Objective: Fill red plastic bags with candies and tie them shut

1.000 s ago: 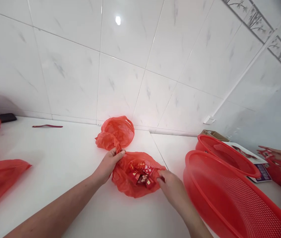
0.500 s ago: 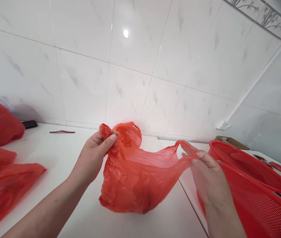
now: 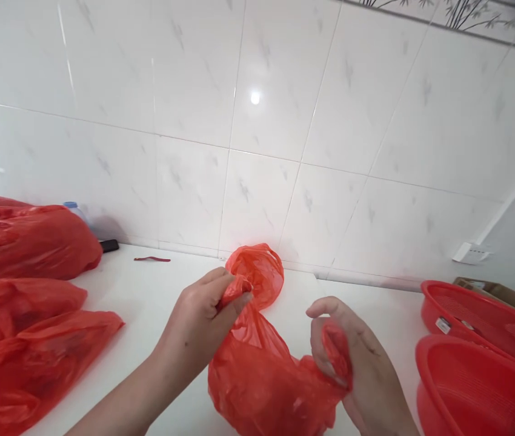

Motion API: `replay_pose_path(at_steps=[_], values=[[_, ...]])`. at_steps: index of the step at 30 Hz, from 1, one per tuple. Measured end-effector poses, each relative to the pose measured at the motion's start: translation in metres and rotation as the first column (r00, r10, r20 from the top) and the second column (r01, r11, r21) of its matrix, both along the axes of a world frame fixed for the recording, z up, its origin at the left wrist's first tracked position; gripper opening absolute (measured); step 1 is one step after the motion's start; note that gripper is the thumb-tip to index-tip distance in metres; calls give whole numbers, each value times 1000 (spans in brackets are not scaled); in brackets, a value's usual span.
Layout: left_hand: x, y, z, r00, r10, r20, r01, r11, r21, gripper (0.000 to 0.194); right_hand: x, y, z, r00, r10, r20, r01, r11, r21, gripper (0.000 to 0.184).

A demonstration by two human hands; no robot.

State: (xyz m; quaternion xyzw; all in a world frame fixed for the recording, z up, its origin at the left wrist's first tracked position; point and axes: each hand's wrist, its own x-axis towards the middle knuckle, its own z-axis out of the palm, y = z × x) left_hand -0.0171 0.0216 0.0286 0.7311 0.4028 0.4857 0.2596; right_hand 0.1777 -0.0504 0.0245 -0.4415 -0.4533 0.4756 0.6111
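The bag (image 3: 275, 387) is gathered, seemingly untied: one end is pinched in the closed left hand (image 3: 198, 318), the other held by the half-curled right hand (image 3: 364, 357).

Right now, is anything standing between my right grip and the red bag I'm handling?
Nothing visible does: the red bag touches your right grip, and your left grip pinches it. The red baskets stand farther right.

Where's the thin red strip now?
In the head view, left of centre, the strip lies on the white table near the tiled wall, right of the black object.
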Motion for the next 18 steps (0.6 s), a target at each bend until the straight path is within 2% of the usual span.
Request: replay_pose_path(at_steps=[2, 5, 9, 11, 13, 14, 15, 16, 18], values=[[3, -1, -1, 995, -52, 86, 64, 988, -138, 28, -7, -3, -1, 998, 1, 59, 2, 998, -57, 42], [9, -3, -3, 927, -243, 286, 327, 897, -296, 26, -16, -5, -3, 992, 56, 114, -45, 995, -90, 56], [16, -9, -9, 730, -468, 499, 645, 713, -275, 18, -26, -1, -9, 960, 250, 123, -240, 966, -93, 63], [18, -13, -11, 629, -517, 581, 737, 634, -234, 31, -29, 4, -12, 937, 330, 118, -322, 943, -79, 53], [19, -16, -12, 578, -550, 603, 777, 597, -201, 41, -29, 8, -14, 932, 335, 140, -326, 942, -82, 39], [19, -18, -12, 592, -558, 581, 766, 614, -191, 40, -28, 10, -15, 940, 311, 143, -300, 949, -92, 36], [19, -20, -12, 640, -557, 530, 726, 663, -179, 36, -27, 12, -16, 950, 282, 131, -269, 957, -107, 35], [19, -21, -12, 713, -541, 446, 656, 739, -151, 32, -26, 13, -18, 963, 246, 106, -233, 964, -129, 35], [20, -22, -12, 863, -460, 211, 473, 881, -12, 29, -25, 17, -20, 987, 156, 33, -148, 975, -168, 37]])
